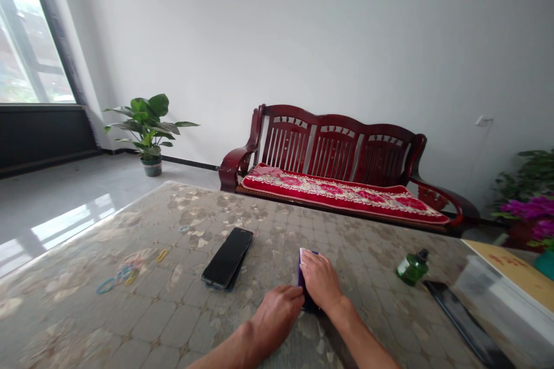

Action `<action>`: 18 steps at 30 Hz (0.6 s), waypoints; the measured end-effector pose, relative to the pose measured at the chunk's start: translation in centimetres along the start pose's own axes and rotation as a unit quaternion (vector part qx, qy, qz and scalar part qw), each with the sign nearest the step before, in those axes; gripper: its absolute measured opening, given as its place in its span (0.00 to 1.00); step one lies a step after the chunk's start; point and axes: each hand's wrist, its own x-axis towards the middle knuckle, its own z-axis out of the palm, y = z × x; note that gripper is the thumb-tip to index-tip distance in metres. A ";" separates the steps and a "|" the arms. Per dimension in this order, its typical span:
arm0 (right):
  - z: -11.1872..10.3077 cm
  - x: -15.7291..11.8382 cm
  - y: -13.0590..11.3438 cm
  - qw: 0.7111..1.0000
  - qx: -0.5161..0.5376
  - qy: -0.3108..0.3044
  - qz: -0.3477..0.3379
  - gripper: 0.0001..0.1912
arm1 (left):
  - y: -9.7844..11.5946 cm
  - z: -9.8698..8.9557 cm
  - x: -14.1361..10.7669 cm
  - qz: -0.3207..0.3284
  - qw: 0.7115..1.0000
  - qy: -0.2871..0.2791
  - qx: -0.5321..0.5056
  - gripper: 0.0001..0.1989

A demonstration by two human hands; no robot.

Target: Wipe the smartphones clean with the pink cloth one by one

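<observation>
A dark blue-purple flat object [300,278] with a whitish top corner is between my hands at the near middle of the table. Most of it is covered, so its exact kind cannot be made out. My right hand [321,280] wraps over its top and right side with the fingers together. At its lower left edge, the closed fingers of my left hand [277,315] press against it. To the left, a black smartphone [228,258] lies face up on another dark flat thing.
The patterned tablecloth [173,311] carries several coloured elastic bands [125,273] at left. On the right are a green bottle [412,269], a long black object [465,321] and a box [511,285]. Behind the table stands a red wooden bench [335,150].
</observation>
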 end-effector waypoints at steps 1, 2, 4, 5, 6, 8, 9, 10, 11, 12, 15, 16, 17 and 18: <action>0.0 0.3 0.1 1.000 -0.001 0.002 0.006 0.23 | -0.1 0.1 -0.1 -0.002 1.000 -0.003 0.002 0.09; 0.1 0.4 0.1 1.000 -0.003 0.006 0.010 0.23 | -0.2 0.3 -0.1 -0.004 1.000 -0.007 0.007 0.09; 0.3 0.1 0.1 1.000 -0.010 0.013 0.016 0.23 | -0.5 0.7 -0.1 -0.004 1.000 -0.012 0.016 0.07; 0.4 -0.3 0.0 1.000 -0.014 0.014 0.016 0.22 | -0.6 0.9 -0.1 -0.002 1.000 -0.014 0.019 0.07; 0.4 -0.8 0.0 1.000 -0.016 0.013 0.014 0.22 | -0.6 1.1 -0.1 0.001 1.000 -0.013 0.023 0.07; 0.5 -2.0 -0.2 1.000 -0.017 0.007 -0.002 0.21 | -0.6 1.1 -0.1 0.007 1.000 -0.009 0.027 0.08; 0.5 -2.5 -0.2 1.000 -0.015 0.004 -0.014 0.21 | -0.5 1.0 0.0 0.008 1.000 -0.006 0.026 0.08; 0.4 -2.9 -0.3 1.000 -0.014 0.003 -0.025 0.21 | -0.4 0.8 0.0 0.008 1.000 -0.002 0.023 0.09; 0.4 -3.1 -0.3 0.999 -0.011 0.003 -0.034 0.22 | -0.3 0.6 0.0 0.005 1.000 0.001 0.019 0.10; 0.2 -3.1 -0.2 0.999 -0.008 0.004 -0.038 0.22 | -0.1 0.3 0.1 0.000 1.000 0.002 0.015 0.10; -0.2 -2.5 0.0 1.000 -0.003 0.013 -0.022 0.22 | 0.3 -0.5 0.1 -0.011 1.000 -0.006 0.009 0.09; -0.3 -2.1 0.1 1.000 -0.002 0.017 -0.012 0.22 | 0.4 -0.7 0.1 -0.012 1.000 -0.011 0.010 0.09; -0.4 -1.9 0.2 1.000 -0.002 0.021 -0.003 0.22 | 0.4 -0.7 0.1 -0.012 1.000 -0.015 0.012 0.08; -0.4 -1.7 0.2 1.000 -0.002 0.024 0.005 0.22 | 0.4 -0.7 0.1 -0.013 1.000 -0.018 0.013 0.08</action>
